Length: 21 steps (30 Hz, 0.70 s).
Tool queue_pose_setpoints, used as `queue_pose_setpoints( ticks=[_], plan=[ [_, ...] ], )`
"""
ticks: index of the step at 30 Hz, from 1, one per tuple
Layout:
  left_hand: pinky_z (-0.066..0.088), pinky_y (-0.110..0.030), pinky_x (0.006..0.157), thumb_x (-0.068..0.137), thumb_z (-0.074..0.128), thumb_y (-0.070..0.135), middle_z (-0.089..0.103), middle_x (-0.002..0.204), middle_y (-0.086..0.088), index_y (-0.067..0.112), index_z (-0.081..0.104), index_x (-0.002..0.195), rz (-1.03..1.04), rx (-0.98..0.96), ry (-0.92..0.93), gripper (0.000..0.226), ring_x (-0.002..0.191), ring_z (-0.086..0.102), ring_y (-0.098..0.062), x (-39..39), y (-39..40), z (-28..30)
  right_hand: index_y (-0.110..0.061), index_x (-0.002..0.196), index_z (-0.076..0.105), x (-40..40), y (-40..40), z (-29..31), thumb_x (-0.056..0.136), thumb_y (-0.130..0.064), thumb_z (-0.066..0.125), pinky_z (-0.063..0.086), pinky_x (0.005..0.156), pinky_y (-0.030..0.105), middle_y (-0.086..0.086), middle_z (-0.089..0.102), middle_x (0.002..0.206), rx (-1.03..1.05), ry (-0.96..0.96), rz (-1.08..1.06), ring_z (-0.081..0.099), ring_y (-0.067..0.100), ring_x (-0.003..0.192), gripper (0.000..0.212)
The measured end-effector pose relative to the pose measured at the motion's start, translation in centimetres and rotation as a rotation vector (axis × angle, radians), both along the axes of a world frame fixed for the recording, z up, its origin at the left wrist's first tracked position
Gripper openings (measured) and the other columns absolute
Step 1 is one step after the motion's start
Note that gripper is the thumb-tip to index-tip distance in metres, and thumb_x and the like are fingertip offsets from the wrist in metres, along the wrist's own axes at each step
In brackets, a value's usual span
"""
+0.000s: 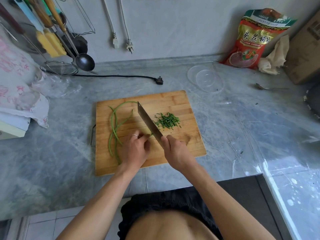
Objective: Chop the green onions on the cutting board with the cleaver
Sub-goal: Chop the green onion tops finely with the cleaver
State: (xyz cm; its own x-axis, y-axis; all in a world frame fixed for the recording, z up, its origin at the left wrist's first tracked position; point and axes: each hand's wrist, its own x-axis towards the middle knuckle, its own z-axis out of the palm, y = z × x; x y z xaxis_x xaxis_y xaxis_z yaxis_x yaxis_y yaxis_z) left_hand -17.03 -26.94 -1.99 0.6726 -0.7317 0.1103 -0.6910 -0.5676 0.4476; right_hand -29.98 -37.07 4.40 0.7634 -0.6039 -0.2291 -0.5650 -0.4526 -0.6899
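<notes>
A wooden cutting board (173, 101) lies on the grey marble counter. Long green onion stalks (114, 125) curve across its left half. A pile of chopped green pieces (167, 120) sits right of the blade. My right hand (176, 151) grips the handle of the cleaver (147, 118), whose blade runs diagonally across the board. My left hand (135, 149) has curled fingers pressing the ends of the stalks against the board, right beside the blade. The stalk ends under the fingers are mostly hidden.
A clear glass bowl (206, 78) stands beyond the board's right corner, a spoon (270, 87) further right. A black power plug (160, 80) and cord lie behind the board. A red food bag (254, 40) leans on the wall. Ladles and a strainer (60, 68) are at left.
</notes>
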Motion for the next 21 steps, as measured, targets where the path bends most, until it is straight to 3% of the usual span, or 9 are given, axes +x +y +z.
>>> queue_pose_setpoints(
  ticks=[3,8,18,21],
  plan=[
    [0.046,-0.034,0.054,0.084,0.069,0.024,0.058,0.086,-0.002,0.024,0.076,0.094,-0.005,0.051,-0.080,0.012,0.083,0.059,-0.027,-0.5,-0.2,0.3,-0.017,0.076,0.040,0.5,0.1,-0.3,0.104,-0.039,0.030,0.037,0.051,0.041,0.006,0.049,0.059,-0.011,0.025,-0.003,0.042,0.028,0.052,0.038],
    [0.046,-0.036,0.065,0.078,0.073,0.020,0.057,0.082,-0.003,0.024,0.075,0.089,-0.060,0.063,-0.197,0.012,0.078,0.057,-0.026,-0.4,-0.1,-0.2,-0.019,0.079,0.040,1.3,-0.1,-1.1,0.103,-0.045,0.025,0.033,0.047,0.035,0.008,0.051,0.060,-0.029,0.051,0.026,0.044,0.026,0.049,0.038],
    [0.049,-0.039,0.068,0.078,0.069,0.017,0.062,0.085,-0.007,0.018,0.074,0.090,-0.114,0.068,-0.193,0.013,0.078,0.058,-0.028,0.2,-0.1,-0.6,-0.017,0.081,0.041,4.5,-0.5,-1.5,0.104,-0.041,0.028,0.025,0.043,0.030,0.007,0.048,0.055,-0.064,0.014,0.043,0.043,0.028,0.045,0.036],
    [0.050,-0.039,0.068,0.076,0.071,0.016,0.065,0.086,-0.007,0.016,0.074,0.092,-0.124,0.068,-0.193,0.016,0.079,0.059,-0.028,0.3,-0.1,-0.5,-0.017,0.080,0.039,5.9,-0.6,-1.5,0.104,-0.043,0.027,0.034,0.045,0.034,0.007,0.050,0.057,-0.059,-0.028,0.028,0.048,0.032,0.049,0.036]
  ],
)
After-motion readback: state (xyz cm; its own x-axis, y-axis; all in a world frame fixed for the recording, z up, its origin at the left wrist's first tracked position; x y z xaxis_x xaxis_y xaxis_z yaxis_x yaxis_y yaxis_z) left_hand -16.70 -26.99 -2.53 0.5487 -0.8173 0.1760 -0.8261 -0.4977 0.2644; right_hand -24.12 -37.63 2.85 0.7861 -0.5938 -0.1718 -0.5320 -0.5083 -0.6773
